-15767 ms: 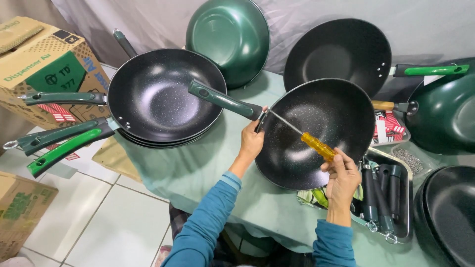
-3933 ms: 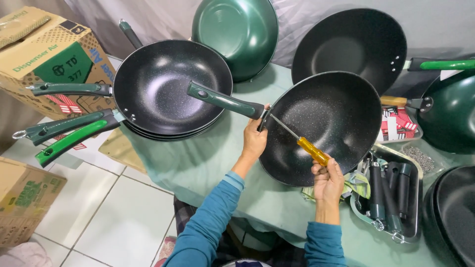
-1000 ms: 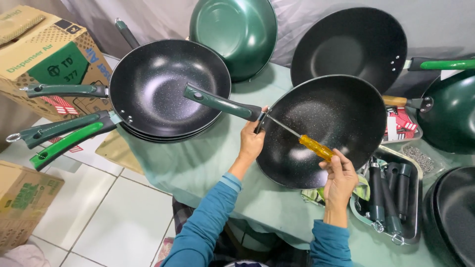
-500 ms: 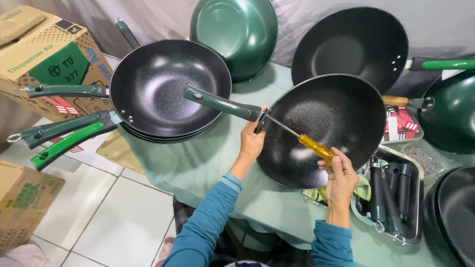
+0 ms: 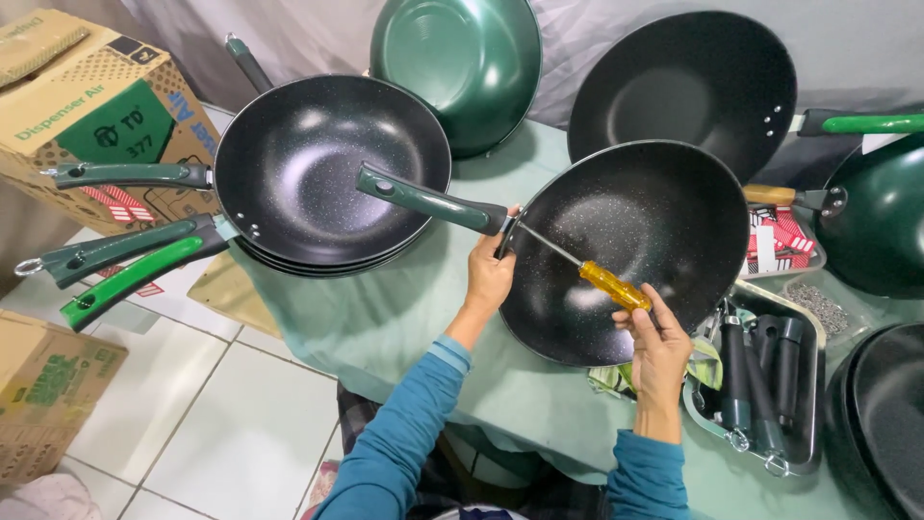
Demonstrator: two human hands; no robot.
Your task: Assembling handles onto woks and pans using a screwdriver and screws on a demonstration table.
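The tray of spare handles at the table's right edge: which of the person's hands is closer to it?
Right. The right hand holds the yellow screwdriver just left of the tray, almost beside it. The left hand is farther left, at the joint of the wok and its green handle.

- There is only one view, from a camera on the person's head.
- It looks steeply down and forward, over the near edge of the bench (image 5: 385,327) toward the cloth-hung wall at its far edge.
- It is close: both forearms come in from the bottom edge and the hands are near the centre.
- The view is wide; it takes in the bench from its left edge to past the right border, and the tiled floor (image 5: 221,414) at the lower left.
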